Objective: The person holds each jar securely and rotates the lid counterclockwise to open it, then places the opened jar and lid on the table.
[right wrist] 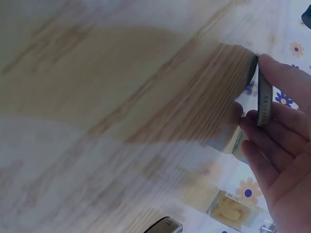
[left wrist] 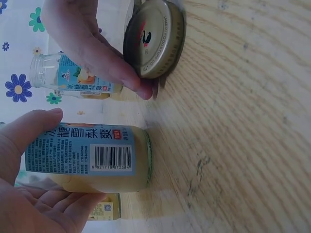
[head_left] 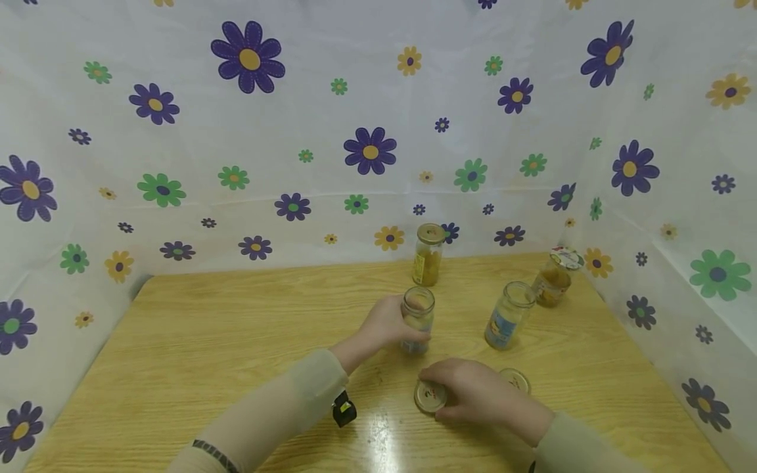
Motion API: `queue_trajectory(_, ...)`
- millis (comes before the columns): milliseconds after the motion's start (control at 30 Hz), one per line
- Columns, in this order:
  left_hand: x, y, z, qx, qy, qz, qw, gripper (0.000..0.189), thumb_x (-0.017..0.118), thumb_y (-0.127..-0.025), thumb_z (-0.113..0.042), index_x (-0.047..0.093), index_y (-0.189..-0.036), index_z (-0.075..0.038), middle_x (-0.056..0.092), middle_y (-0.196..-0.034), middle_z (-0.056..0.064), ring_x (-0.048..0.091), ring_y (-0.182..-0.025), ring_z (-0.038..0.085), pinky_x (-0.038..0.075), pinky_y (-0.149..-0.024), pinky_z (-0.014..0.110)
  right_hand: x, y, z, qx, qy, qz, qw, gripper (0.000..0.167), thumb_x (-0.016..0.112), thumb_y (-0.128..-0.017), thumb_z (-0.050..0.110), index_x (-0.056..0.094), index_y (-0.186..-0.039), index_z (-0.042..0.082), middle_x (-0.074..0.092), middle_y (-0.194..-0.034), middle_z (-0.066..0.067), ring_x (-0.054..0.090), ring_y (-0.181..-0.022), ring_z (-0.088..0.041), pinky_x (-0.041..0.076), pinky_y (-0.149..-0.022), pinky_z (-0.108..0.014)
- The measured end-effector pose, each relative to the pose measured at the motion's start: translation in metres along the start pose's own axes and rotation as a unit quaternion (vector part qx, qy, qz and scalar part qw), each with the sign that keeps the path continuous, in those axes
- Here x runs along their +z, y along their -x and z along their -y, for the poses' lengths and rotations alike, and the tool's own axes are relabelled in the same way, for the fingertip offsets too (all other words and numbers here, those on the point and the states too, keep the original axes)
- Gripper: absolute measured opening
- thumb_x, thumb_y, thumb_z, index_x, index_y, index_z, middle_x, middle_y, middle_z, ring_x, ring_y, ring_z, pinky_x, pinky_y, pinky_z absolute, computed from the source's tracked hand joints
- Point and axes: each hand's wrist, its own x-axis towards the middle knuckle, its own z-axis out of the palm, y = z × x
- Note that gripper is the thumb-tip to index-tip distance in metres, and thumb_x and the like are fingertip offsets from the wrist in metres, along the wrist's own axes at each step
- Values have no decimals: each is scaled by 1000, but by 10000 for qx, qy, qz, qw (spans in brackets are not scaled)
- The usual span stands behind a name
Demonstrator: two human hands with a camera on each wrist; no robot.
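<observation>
My left hand grips a lidless glass jar with a blue label, thumb on one side and fingers behind it. The jar stands upright at the tabletop, and its label with a barcode faces the left wrist camera. My right hand pinches a gold metal lid by its edge, close over the wood in front of the jar. Seen from the right wrist, this lid is nearly edge-on between thumb and fingers. A second gold lid lies on the table, partly hidden by my right hand.
Another lidless jar with a blue label stands to the right. Behind my left hand is a closed jar of yellow fruit. A jar with a patterned lid is at the back right. Flowered sheets border the wooden table.
</observation>
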Motion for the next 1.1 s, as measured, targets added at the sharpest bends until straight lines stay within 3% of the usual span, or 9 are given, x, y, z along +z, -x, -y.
queue_trajectory(267, 0, 1, 2, -13, 22, 7, 10000, 46, 96, -74, -21, 73, -112, -8, 80, -110, 9, 74, -103, 25, 62, -92, 38, 3, 0, 1, -221, 505, -238, 9982, 56, 94, -79, 18, 72, -129, 7, 77, -127, -7, 74, -114, -24, 62, -98, -39)
queue_trajectory(533, 2, -1, 4, -20, 68, 26, 10000, 44, 96, -75, -21, 74, -110, -8, 80, -107, 8, 73, -98, 21, 62, -89, 36, 2, 0, 3, -320, 1013, -187, 9942, 59, 94, -81, 27, 71, -131, 7, 76, -128, -6, 74, -114, -23, 63, -96, -35)
queue_trajectory(767, 2, -2, 3, -84, 79, 64, 9999, 46, 96, -75, -21, 73, -113, -7, 79, -110, 9, 73, -101, 24, 62, -91, 38, 4, 2, 2, -343, 1031, -200, 9939, 60, 93, -82, 32, 71, -131, 6, 76, -129, -6, 74, -115, -22, 63, -97, -36)
queue_trajectory(1100, 3, -7, 4, -148, 169, -38, 9997, 50, 96, -75, -21, 72, -117, -7, 79, -114, 9, 74, -105, 26, 62, -95, 43, 4, 0, 0, -317, 976, -194, 9945, 50, 89, -87, 26, 72, -130, 7, 77, -128, -7, 74, -115, -23, 63, -97, -37)
